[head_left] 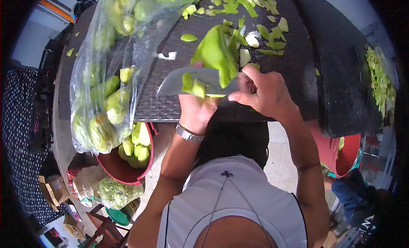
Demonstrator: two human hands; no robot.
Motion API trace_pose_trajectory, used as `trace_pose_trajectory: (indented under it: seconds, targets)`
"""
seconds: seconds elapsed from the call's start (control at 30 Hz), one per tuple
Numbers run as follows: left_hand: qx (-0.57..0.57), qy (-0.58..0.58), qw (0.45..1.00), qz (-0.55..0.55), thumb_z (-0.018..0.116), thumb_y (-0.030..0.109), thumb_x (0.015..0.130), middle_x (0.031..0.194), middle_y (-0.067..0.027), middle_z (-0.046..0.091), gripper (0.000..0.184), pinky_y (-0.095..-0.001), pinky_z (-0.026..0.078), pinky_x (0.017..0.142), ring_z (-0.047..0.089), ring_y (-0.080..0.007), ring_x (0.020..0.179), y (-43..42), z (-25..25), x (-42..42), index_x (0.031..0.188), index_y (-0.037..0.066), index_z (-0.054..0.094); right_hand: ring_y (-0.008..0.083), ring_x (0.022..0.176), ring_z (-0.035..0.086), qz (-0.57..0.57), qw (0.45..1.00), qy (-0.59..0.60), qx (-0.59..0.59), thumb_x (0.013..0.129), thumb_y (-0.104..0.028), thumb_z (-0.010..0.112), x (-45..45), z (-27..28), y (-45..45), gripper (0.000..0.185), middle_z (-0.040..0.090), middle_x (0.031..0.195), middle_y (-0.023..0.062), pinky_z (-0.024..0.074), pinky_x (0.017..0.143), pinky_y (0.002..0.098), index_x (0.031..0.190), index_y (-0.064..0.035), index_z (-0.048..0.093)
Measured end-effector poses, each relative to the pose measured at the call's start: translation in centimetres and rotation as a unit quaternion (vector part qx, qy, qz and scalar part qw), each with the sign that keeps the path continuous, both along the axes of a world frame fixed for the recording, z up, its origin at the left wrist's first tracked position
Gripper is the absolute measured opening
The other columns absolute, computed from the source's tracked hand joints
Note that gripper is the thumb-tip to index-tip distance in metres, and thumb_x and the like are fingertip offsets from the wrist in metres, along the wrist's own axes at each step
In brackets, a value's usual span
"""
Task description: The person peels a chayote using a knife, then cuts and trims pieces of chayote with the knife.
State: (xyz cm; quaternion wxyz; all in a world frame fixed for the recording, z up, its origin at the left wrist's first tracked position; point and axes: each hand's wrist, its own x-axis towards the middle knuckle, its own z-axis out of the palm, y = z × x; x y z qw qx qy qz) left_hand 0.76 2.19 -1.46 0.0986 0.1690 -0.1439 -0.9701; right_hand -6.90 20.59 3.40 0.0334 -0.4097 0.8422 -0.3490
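Observation:
A wide knife blade [170,82] points left across the middle of the view, its handle in my right hand [268,91]. A large green fruit or vegetable [211,52] stands behind the blade, partly cut. My left hand [198,109] is below and behind the blade, against the green piece; the blade hides most of its fingers. Small green pieces [198,88] cling to the blade. Green peelings [272,37] and pale bits are scattered on the dark woven table [157,107].
On the left, a clear plastic bag [102,86] holds several green fruits. Below it, a red bucket [123,173] contains peeled pieces. Another red bucket [351,154] is at the right, near a black board [345,77]. More peelings [379,77] lie at the far right.

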Motion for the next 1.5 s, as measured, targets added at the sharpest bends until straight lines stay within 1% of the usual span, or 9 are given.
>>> trace_pose_trajectory:
  seconds: [0.37,0.5,0.57,0.73,1.03,1.13,1.23,1.37,1.5]
  targets:
    - [-0.022,0.044,0.997,-0.054,0.064,0.034,0.091,0.131,-0.0183,0.066,0.062,-0.0613,0.057,0.095,0.068,-0.0358,0.115,-1.1,1.8,-0.2,0.141,-0.001,0.053,0.0374,0.068,0.071,-0.094,0.991,-0.097,-0.002,0.099,-0.053,0.064,-5.5,-0.3,2.0,0.052,0.066,0.075,0.0201,0.0529,0.064,0.0461,0.099,-0.0019,0.068]
    - [0.000,0.055,0.996,-0.073,0.060,0.033,0.093,0.130,-0.0170,0.066,0.055,-0.0571,0.056,0.100,0.067,-0.0339,0.118,-1.6,0.9,-0.2,0.137,0.001,0.056,0.0341,0.062,0.067,-0.045,0.989,-0.135,0.030,0.098,-0.049,0.069,-2.0,1.9,0.5,0.048,0.063,0.071,0.0173,0.0521,0.061,0.0438,0.097,-0.0004,0.066]
    - [0.035,0.047,0.995,-0.076,0.058,0.033,0.095,0.129,-0.0158,0.066,0.050,-0.0535,0.056,0.101,0.067,-0.0322,0.118,-1.9,-0.4,0.2,0.135,0.003,0.058,0.0211,0.057,0.062,0.048,0.997,-0.064,-0.008,0.090,-0.033,0.077,-1.1,2.3,-0.1,0.035,0.062,0.068,0.0107,0.0472,0.058,0.0357,0.098,-0.0019,0.062]
    - [0.050,0.096,0.992,-0.063,0.058,0.038,0.100,0.125,-0.0120,0.069,0.043,-0.0472,0.058,0.098,0.070,-0.0288,0.113,-1.8,-1.5,1.5,0.129,0.006,0.062,0.0232,0.059,0.064,0.051,0.996,-0.055,0.049,0.086,-0.031,0.080,-1.7,1.9,-0.5,0.037,0.064,0.070,0.0098,0.0495,0.059,0.0353,0.097,-0.0023,0.061]
    - [-0.004,0.071,0.993,-0.098,0.068,0.039,0.087,0.131,-0.0221,0.064,0.067,-0.0653,0.059,0.089,0.067,-0.0426,0.115,-1.5,-0.5,1.7,0.140,0.002,0.053,0.0243,0.067,0.069,-0.010,1.000,0.015,-0.018,0.086,-0.035,0.080,-4.9,-1.5,0.8,0.040,0.066,0.073,0.0102,0.0522,0.062,0.0362,0.099,-0.0041,0.059]
    - [-0.005,0.084,0.991,-0.099,0.066,0.040,0.088,0.139,-0.0241,0.059,0.071,-0.0639,0.058,0.091,0.064,-0.0425,0.121,-1.7,-1.2,1.8,0.146,0.002,0.049,0.0276,0.071,0.070,0.008,0.999,0.051,-0.005,0.090,-0.040,0.076,-5.5,-1.4,1.1,0.041,0.069,0.077,0.0116,0.0533,0.066,0.0388,0.101,-0.0033,0.062]
    - [0.026,0.117,0.983,-0.139,0.064,0.042,0.090,0.147,-0.0271,0.052,0.076,-0.0651,0.057,0.093,0.059,-0.0428,0.128,-1.6,0.2,2.0,0.152,0.002,0.044,0.0329,0.071,0.068,-0.189,0.979,0.023,0.073,0.096,-0.048,0.068,-8.8,-2.0,1.7,0.044,0.069,0.081,0.0155,0.0529,0.069,0.0435,0.105,-0.0042,0.066]
    - [0.002,0.099,0.992,-0.072,0.061,0.046,0.091,0.153,-0.0285,0.047,0.081,-0.0614,0.052,0.104,0.056,-0.0430,0.132,-1.9,0.3,2.0,0.155,0.002,0.040,0.0443,0.082,0.068,-0.142,0.983,-0.026,0.116,0.099,-0.058,0.061,-10.6,-1.1,3.3,0.057,0.068,0.086,0.0249,0.0521,0.074,0.0449,0.105,-0.0021,0.069]
    - [-0.098,0.027,0.995,-0.017,0.059,0.043,0.098,0.145,-0.0221,0.057,0.068,-0.0570,0.051,0.106,0.062,-0.0385,0.125,-1.8,1.9,0.2,0.152,0.003,0.046,0.0381,0.074,0.066,-0.157,0.980,-0.103,0.064,0.099,-0.056,0.064,-6.1,1.2,1.1,0.060,0.066,0.081,0.0243,0.0510,0.072,0.0420,0.099,0.0036,0.067]
